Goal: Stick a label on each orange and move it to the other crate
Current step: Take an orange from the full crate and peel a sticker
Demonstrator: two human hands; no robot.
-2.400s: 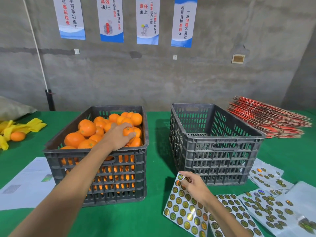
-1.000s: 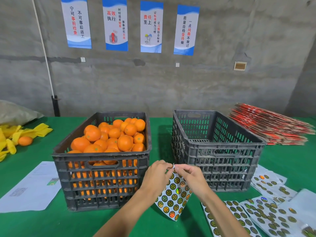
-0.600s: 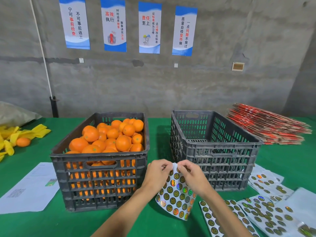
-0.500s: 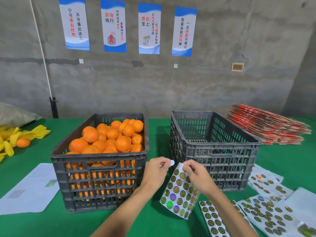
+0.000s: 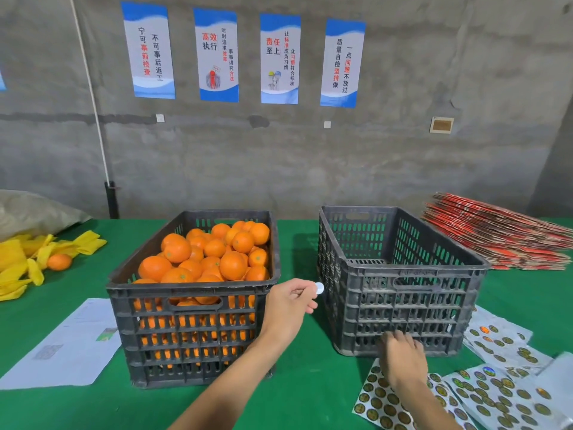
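Observation:
A dark plastic crate point(image 5: 192, 293) on the left is heaped with oranges point(image 5: 232, 265). A second dark crate point(image 5: 403, 274) stands to its right with no fruit visible in it. My left hand point(image 5: 290, 304) hovers between the two crates and pinches a small round label point(image 5: 319, 288), white side towards me. My right hand point(image 5: 401, 356) lies low on a sheet of round labels point(image 5: 379, 401) on the green table, just in front of the right crate; its fingers are spread over the sheet.
More label sheets point(image 5: 502, 395) lie at the right front. A white paper point(image 5: 68, 346) lies left of the full crate. Yellow foam nets point(image 5: 18, 262) and a lone orange point(image 5: 59, 262) sit at far left. Red flat cartons point(image 5: 496, 234) are stacked at back right.
My left hand peeled a label off the sheet and lifted away with it. My right hand lowered the sheet onto the table.

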